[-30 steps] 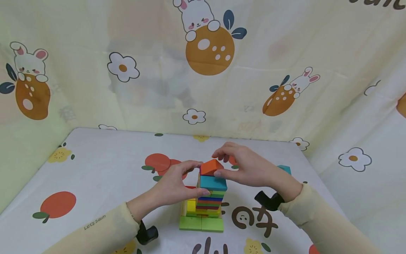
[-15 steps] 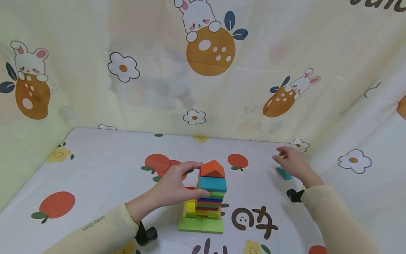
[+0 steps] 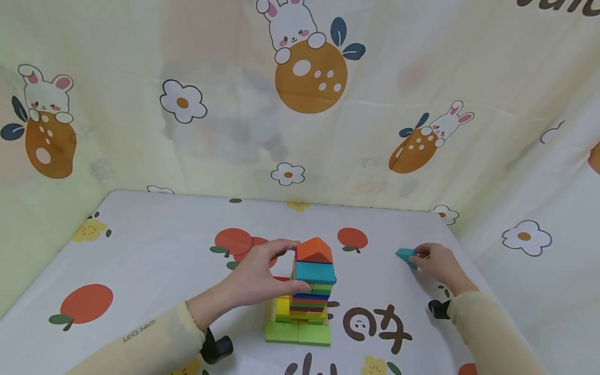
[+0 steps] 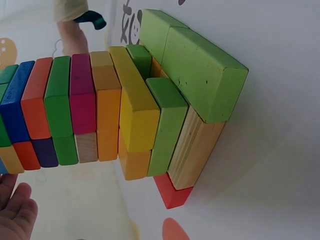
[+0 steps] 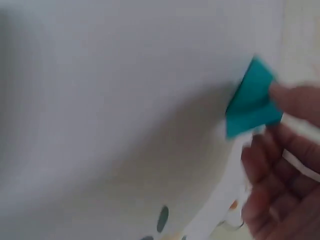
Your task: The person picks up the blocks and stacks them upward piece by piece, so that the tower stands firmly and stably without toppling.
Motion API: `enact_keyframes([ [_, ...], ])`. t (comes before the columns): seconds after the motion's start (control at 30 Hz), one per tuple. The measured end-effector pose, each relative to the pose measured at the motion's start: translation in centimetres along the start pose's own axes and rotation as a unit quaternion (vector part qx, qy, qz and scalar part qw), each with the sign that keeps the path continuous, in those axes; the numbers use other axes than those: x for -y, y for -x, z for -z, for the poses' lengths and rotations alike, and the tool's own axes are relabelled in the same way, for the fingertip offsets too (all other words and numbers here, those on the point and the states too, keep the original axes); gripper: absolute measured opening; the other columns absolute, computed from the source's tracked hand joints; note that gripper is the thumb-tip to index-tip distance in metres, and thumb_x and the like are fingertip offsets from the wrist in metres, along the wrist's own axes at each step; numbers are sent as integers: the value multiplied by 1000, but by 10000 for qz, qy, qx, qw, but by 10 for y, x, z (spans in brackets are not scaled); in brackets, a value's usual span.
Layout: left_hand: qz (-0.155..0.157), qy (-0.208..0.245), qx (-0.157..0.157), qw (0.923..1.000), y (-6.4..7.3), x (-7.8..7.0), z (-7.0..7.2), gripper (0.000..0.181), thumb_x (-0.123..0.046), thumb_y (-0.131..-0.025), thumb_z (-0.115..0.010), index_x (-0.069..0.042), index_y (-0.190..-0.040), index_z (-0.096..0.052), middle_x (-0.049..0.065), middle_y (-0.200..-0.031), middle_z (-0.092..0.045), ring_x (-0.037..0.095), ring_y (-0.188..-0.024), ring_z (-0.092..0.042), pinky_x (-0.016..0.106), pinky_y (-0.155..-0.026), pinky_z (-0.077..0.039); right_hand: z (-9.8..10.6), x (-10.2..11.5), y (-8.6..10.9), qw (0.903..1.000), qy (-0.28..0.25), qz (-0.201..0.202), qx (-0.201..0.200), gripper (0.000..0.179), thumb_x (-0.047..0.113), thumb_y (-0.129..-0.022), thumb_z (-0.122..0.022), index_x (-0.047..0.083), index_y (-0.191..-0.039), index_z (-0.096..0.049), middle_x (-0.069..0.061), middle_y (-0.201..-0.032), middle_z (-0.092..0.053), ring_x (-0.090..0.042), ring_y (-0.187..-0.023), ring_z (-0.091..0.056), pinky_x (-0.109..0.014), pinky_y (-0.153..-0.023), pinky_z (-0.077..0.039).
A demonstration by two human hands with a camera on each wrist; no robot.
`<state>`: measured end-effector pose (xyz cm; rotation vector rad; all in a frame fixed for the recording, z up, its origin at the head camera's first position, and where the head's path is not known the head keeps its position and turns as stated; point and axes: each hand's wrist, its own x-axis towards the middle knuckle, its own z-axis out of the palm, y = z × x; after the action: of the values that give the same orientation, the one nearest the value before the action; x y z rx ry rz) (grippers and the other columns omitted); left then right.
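Observation:
A tower of coloured wooden blocks (image 3: 313,272) stands upright on the table, topped by an orange triangular block (image 3: 314,250) above a blue block. My left hand (image 3: 255,275) holds the tower's upper part from the left, thumb on the near side and index finger by the top; its other fingers are mostly hidden in the head view. In the left wrist view, several fingertips (image 4: 17,207) show beside the tower. Off to the right, my right hand (image 3: 438,264) pinches a teal triangular block (image 3: 405,254) between thumb and fingers; the right wrist view is blurred.
Light green blocks (image 3: 298,333) form the tower's base, with yellow blocks and a red block (image 4: 172,191) behind. A white printed cloth (image 3: 154,245) covers the table. A patterned curtain (image 3: 225,140) hangs along the back and sides.
My right hand let go of the orange block on top, moved right, and took hold of the teal triangular block, which has shifted slightly left. The left hand stays at the tower.

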<state>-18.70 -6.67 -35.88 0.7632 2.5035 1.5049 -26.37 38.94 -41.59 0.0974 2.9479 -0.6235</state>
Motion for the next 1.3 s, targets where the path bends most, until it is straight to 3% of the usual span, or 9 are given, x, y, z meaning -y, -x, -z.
enact_keyframes([
  [0.23,0,-63,39,10000,-1,1,0,70,-38,-82,-86,-12,-140,-60,4,-140,-65,33,-136,-54,57,-109,-49,-25,48,34,9907,-56,1333,281,31,14,-90,-75,-2,-116,-68,-8,-101,-68,-18,-89,-58,-24,-69,-51],
  [0.47,-1,-104,3,9999,1,3,0,70,-38,-82,-86,-11,-140,-60,5,-138,-66,33,-134,-56,57,-108,-50,-38,71,52,9880,-19,1507,345,29,20,-89,-79,3,-111,-71,-1,-98,-68,-13,-87,-58,-21,-68,-52],
  [0.57,-15,-82,29,10000,0,3,0,70,-38,-82,-86,-11,-140,-60,4,-137,-66,34,-134,-56,58,-108,-50,-30,83,59,9850,-143,1716,-81,27,19,-90,-79,3,-110,-72,0,-96,-69,-11,-84,-58,-21,-67,-50],
  [0.67,-5,-87,13,10000,0,2,1,70,-39,-81,-87,-13,-140,-60,3,-137,-67,33,-134,-55,57,-108,-50,-9,108,73,9711,-308,2206,-854,25,14,-88,-80,3,-109,-72,1,-93,-70,-10,-81,-59,-22,-66,-49],
  [0.77,-29,-116,-26,9999,-1,2,2,69,-39,-81,-87,-14,-140,-60,1,-136,-67,32,-134,-56,56,-108,-50,15,144,93,9444,-366,2922,-1465,26,9,-85,-82,6,-108,-73,4,-91,-69,-9,-80,-60,-22,-66,-49],
  [0.87,-107,-139,-32,9998,-1,2,3,68,-38,-82,-86,-13,-139,-61,2,-135,-68,31,-134,-56,55,-108,-51,29,179,113,9143,-352,3698,-1615,29,7,-81,-85,12,-108,-73,8,-94,-68,-7,-82,-59,-21,-67,-49],
  [0.97,-186,-153,-20,9997,-2,3,3,66,-38,-83,-86,-13,-139,-61,3,-136,-67,33,-133,-57,57,-108,-50,32,206,128,8926,-321,4265,-1427,34,7,-79,-86,15,-109,-72,9,-96,-67,-5,-85,-58,-22,-69,-52],
  [1.13,-314,-100,8,9995,-3,4,2,62,-36,-83,-85,-14,-137,-62,4,-137,-67,34,-133,-57,61,-108,-49,24,227,139,8909,-181,4404,-1096,35,12,-80,-87,13,-111,-71,7,-100,-68,-5,-88,-58,-21,-73,-57],
  [1.3,-392,46,55,9992,-3,4,1,60,-34,-83,-86,-14,-135,-63,3,-137,-66,35,-135,-56,63,-109,-47,16,232,140,8905,-2,4388,-1203,36,15,-79,-89,10,-111,-71,4,-99,-68,-7,-87,-59,-20,-73,-57],
])
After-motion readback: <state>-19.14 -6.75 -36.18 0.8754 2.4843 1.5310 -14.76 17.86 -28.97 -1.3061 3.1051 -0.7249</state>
